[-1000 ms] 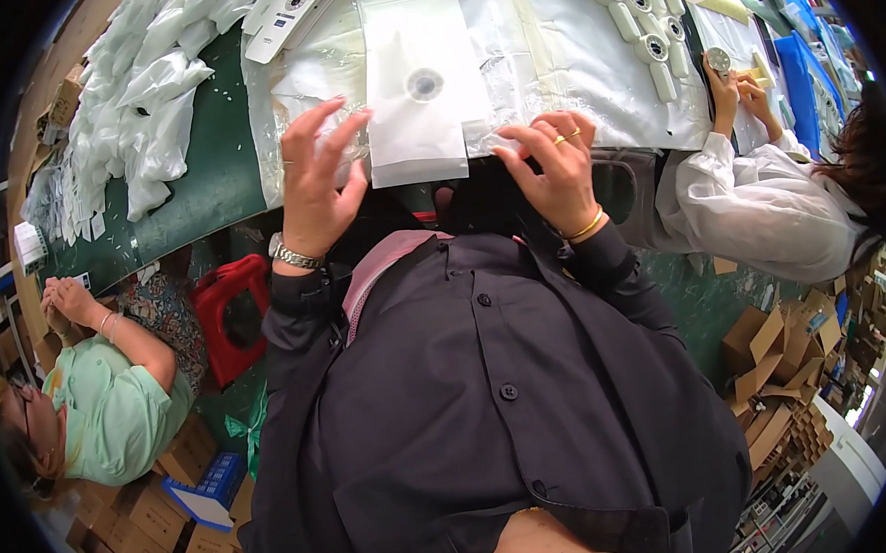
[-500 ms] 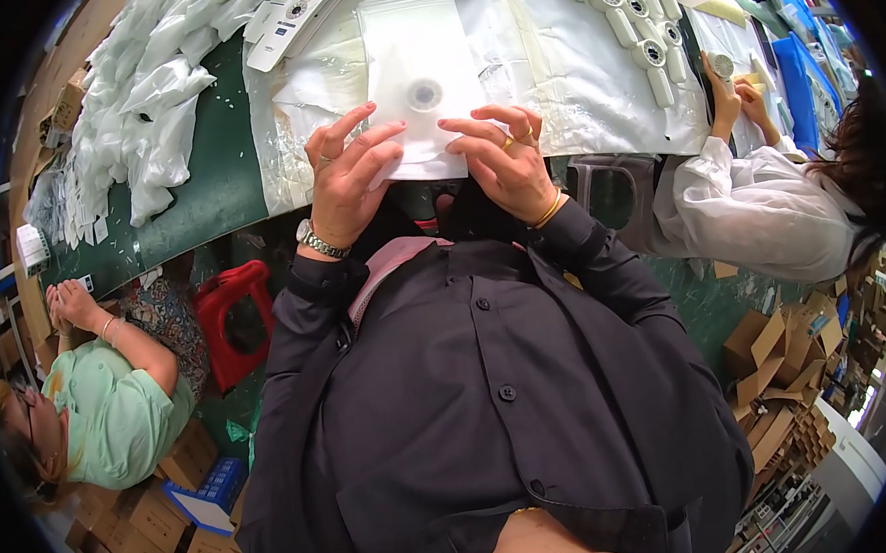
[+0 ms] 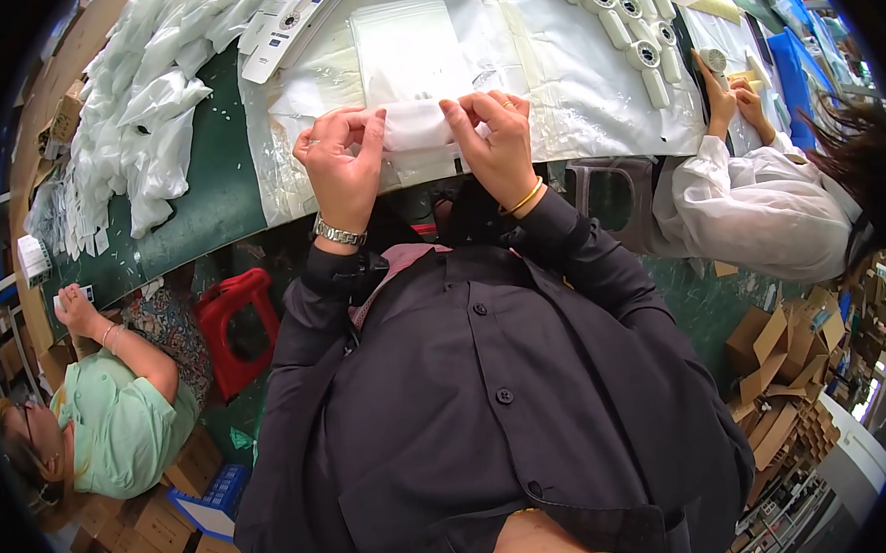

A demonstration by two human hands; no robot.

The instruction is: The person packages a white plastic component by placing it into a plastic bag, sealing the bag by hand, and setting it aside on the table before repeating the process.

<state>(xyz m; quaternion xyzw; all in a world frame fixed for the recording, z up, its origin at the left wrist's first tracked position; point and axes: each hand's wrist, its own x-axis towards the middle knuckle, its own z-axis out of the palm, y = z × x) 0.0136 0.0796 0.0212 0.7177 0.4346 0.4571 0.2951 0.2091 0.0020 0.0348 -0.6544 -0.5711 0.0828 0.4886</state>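
My left hand (image 3: 343,160) and my right hand (image 3: 496,146) pinch the two ends of a folded white translucent plastic bag (image 3: 417,126), thumbs towards me. The bag is stretched between them over the table's near edge. Whatever lies inside its folds cannot be made out. Just beyond it, on the white table covering, rests a flat stack of similar bags (image 3: 406,43). Its near end is hidden behind my hands and the folded bag.
A heap of white plastic bags (image 3: 144,122) covers the left of the green table. Flat printed cartons (image 3: 290,24) lie at the far left. White handled devices with round heads (image 3: 642,54) stand far right. Co-workers sit on both sides, near a red stool (image 3: 238,332) and cardboard boxes (image 3: 768,360).
The bag lay flat with a round ring-like part showing through it; now it is folded over and the ring is hidden. My fingers went from spread on it to pinching its ends.
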